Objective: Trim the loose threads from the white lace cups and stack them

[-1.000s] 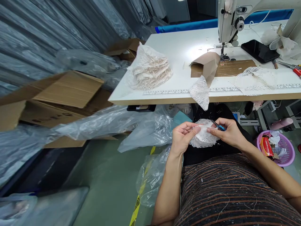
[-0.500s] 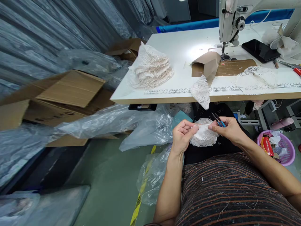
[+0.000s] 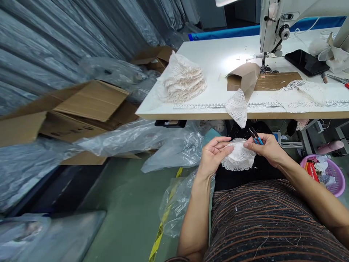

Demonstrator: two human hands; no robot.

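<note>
A white lace piece is stretched between my two hands, above my lap. My left hand pinches its left edge between thumb and fingers. At the opposite edge my right hand grips the lace with thumb and forefinger. Small blue-handled thread snips are also tucked in the right hand, their dark blades pointing up and away, apart from the lace. Beyond the hands, another lace piece hangs over the table's front edge. A stack of lace pieces lies on the table's left part.
The white table carries a sewing machine, a brown board, a black phone and red-handled scissors. Cardboard boxes and plastic sheeting are at left. A pink basket stands right.
The left fingers have loosened and spread a little on the lace, and the snips have tilted more upright in the right hand. The view has shifted slightly left.
</note>
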